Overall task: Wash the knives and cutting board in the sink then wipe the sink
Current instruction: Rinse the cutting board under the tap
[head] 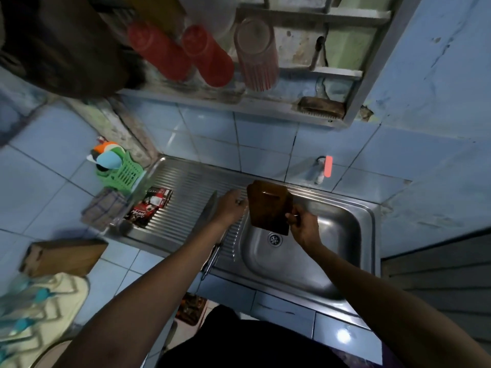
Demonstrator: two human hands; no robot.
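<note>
The right hand (301, 221) grips the board (269, 208) by its right edge, tilted over the basin (342, 229); stiff wood, likely slippery wet. The left hand (231, 205) rests flat, open, on the drainboard (183, 192) beside a knife (210, 208). A packet (151, 205) lies farther left
</note>
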